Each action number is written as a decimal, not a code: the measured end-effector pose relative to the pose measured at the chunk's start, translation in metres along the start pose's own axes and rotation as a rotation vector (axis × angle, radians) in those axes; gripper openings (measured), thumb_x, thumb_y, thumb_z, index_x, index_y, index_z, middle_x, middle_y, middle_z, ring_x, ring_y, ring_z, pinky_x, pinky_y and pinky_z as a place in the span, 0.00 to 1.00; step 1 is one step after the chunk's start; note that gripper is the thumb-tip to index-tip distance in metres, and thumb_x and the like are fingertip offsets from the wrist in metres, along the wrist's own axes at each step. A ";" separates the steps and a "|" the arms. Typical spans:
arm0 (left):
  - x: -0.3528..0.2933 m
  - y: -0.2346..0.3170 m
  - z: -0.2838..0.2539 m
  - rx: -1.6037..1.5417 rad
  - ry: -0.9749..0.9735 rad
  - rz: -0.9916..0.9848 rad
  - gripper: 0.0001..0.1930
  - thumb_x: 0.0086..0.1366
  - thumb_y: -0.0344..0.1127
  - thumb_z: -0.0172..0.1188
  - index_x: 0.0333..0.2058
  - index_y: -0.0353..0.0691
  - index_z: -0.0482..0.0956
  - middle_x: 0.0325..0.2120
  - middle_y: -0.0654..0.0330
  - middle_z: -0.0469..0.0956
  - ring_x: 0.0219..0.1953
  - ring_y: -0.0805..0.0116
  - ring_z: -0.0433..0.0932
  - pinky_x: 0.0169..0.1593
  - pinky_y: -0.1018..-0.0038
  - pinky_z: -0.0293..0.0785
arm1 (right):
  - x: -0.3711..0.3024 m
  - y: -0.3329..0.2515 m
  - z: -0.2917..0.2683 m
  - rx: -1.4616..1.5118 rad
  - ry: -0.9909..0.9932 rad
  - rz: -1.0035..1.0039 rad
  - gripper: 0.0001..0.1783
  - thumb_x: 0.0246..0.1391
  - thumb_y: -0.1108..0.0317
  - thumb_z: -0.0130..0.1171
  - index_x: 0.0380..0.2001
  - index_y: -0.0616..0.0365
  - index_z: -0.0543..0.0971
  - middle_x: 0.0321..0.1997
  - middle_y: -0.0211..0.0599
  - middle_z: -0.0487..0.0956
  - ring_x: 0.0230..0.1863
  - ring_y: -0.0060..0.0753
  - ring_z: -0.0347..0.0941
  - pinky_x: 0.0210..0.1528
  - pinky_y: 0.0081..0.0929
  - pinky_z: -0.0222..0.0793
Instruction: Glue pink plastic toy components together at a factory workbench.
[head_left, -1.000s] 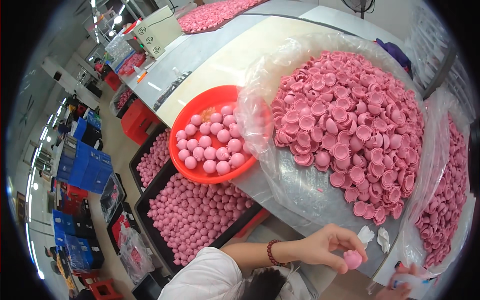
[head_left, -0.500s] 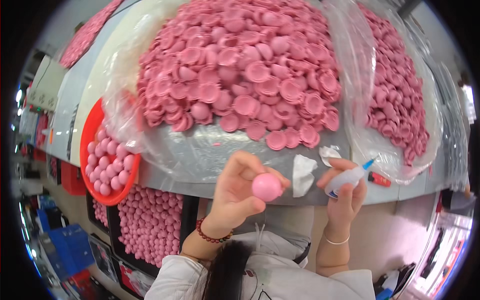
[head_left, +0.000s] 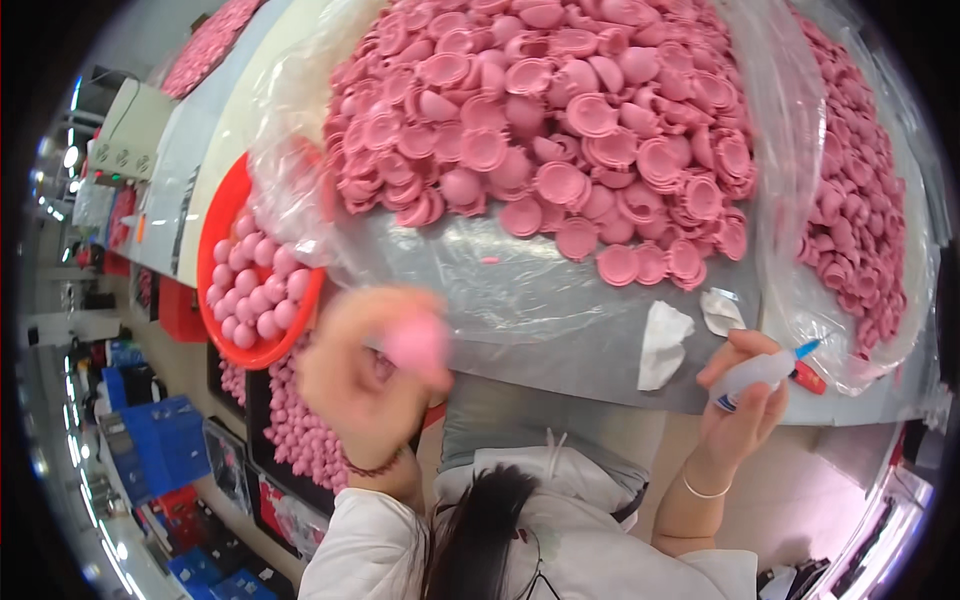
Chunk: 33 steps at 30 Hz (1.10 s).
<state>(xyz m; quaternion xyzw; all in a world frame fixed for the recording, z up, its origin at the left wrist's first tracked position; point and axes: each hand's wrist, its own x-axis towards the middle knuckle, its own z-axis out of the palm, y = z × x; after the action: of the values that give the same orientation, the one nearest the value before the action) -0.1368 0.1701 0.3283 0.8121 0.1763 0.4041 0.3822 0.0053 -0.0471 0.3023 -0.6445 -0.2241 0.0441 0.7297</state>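
A workshop floor with stacked blue crates point(head_left: 160, 440) stretches away at the left of the head view, beyond a grey worktop point(head_left: 600, 355) carrying a large heap of pink half-shells point(head_left: 540, 130). A clear plastic sheet point(head_left: 285, 120) lies under and around the heap, its crumpled edge draped over the right rim of a red basin point(head_left: 250, 355) of pink balls point(head_left: 265, 290). Below the basin, more balls fill a black crate point(head_left: 258, 432). A second pink heap point(head_left: 860, 210) rests on plastic at the right. Two crumpled white tissues point(head_left: 663, 345) lie between the person's hands, nearer the right one, and a small red object point(head_left: 808, 378) sits just beyond the bottle.

The left hand point(head_left: 365, 375), blurred, is in front of the basin near the worktop's edge, its fingers closed on a round pink piece point(head_left: 415, 345); the exact contact is lost in the blur. The right hand point(head_left: 740, 415), at the same edge and well apart, wraps its fingers around a translucent bottle point(head_left: 750, 382), its blue tip point(head_left: 806, 349) angled up to the right. Dark blue marking shows low on the bottle, partly covered and too small to read.
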 end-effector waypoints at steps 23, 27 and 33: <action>0.039 -0.014 -0.008 0.604 0.042 -0.022 0.10 0.48 0.25 0.54 0.33 0.36 0.73 0.33 0.57 0.71 0.38 0.62 0.67 0.43 0.70 0.61 | 0.000 -0.001 0.000 -0.068 0.019 -0.024 0.31 0.50 0.47 0.44 0.37 0.71 0.65 0.15 0.36 0.68 0.17 0.20 0.60 0.20 0.12 0.49; 0.052 -0.019 0.018 0.786 -0.180 -0.038 0.07 0.44 0.29 0.59 0.26 0.40 0.73 0.29 0.59 0.70 0.35 0.63 0.67 0.39 0.72 0.62 | 0.000 -0.003 0.000 -0.081 -0.013 0.000 0.30 0.50 0.47 0.44 0.36 0.71 0.66 0.15 0.36 0.67 0.17 0.20 0.59 0.20 0.13 0.48; 0.035 -0.002 0.023 0.511 0.013 0.116 0.05 0.47 0.28 0.59 0.23 0.36 0.72 0.33 0.56 0.72 0.34 0.62 0.70 0.38 0.72 0.64 | 0.005 -0.003 0.003 -0.038 -0.004 0.000 0.29 0.49 0.48 0.45 0.35 0.70 0.65 0.18 0.38 0.68 0.17 0.21 0.59 0.19 0.13 0.49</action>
<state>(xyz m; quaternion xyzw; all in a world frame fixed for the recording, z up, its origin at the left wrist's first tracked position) -0.0973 0.1817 0.3365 0.8885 0.2282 0.3728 0.1395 0.0076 -0.0436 0.3069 -0.6581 -0.2267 0.0412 0.7168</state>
